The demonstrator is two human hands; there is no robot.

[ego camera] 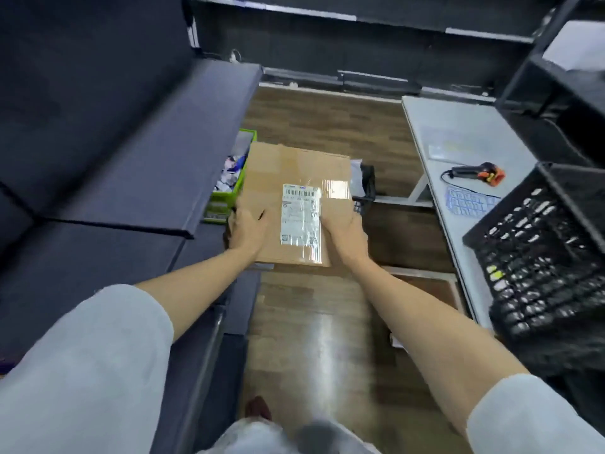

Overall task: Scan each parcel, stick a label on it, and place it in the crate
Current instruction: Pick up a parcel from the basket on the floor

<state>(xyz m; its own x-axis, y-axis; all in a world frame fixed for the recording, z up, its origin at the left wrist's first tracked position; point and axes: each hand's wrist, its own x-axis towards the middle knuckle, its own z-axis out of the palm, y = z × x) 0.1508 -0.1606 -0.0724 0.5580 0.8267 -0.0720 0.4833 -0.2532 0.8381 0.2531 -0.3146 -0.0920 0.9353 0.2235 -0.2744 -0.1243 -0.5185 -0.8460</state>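
Parcel [288,198] at frame centre, clasped at both near edges by my left hand [247,229] and right hand [343,232]. Keep label [300,217] upward, carry level toward scanner [476,172], right of centre, for scanning

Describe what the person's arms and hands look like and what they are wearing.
Both arms wear short, loose, light grey sleeves that end near the elbow, leaving the forearms bare. The left hand and right hand are bare: no gloves, watch or rings visible.
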